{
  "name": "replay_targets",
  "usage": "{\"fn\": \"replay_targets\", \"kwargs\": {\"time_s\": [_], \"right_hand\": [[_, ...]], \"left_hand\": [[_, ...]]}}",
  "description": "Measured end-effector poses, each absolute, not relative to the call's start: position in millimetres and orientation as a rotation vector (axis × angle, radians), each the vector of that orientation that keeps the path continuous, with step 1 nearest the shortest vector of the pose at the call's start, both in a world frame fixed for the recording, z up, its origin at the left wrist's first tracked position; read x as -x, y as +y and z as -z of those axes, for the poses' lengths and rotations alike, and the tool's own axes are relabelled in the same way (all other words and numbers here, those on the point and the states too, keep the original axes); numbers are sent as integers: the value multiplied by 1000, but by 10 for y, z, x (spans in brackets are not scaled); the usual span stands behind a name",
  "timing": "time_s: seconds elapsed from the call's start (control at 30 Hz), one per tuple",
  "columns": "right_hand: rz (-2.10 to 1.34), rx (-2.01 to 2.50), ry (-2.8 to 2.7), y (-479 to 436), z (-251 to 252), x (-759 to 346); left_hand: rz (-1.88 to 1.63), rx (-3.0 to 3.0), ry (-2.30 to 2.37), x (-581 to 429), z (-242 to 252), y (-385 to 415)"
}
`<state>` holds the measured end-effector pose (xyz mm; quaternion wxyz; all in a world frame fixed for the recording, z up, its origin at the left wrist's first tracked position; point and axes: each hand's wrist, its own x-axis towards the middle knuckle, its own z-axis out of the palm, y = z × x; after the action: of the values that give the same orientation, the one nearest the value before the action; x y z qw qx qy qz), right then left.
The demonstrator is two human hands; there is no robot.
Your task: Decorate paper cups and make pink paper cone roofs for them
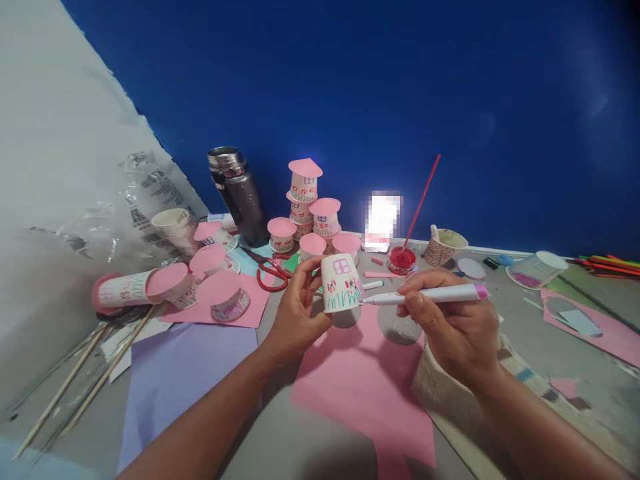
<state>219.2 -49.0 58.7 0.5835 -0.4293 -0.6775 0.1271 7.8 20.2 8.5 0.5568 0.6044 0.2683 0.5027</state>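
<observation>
My left hand (299, 303) is closed around a white paper cup (342, 283), held upside down above the table. The cup carries a purple window, red flowers and green grass strokes. In my right hand (445, 327) is a white marker with a purple end (440, 293), its tip at the cup's lower right side. Under both hands lies pink paper (365, 373) with round holes cut out. Behind the cup stand several decorated cups with pink cone roofs (305, 168), some stacked. Red-handled scissors (273, 275) rest left of my left hand.
A dark flask (245, 200) stands by the blue wall. A red pot (401, 259) holds a thin stick. Purple paper (190, 380), wooden sticks (107, 373) and roofed cups (173, 283) lie left; a cloth (450, 393), a cup (540, 269) and coloured pens (610, 263) lie right.
</observation>
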Motion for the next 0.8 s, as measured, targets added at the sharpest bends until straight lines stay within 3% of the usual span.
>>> {"fn": "replay_targets", "kwargs": {"time_s": [0.8], "right_hand": [[-250,1025,-1662,-507,-645,-2186]], "left_hand": [[-1162,-1448,669,-82,-116,153]]}}
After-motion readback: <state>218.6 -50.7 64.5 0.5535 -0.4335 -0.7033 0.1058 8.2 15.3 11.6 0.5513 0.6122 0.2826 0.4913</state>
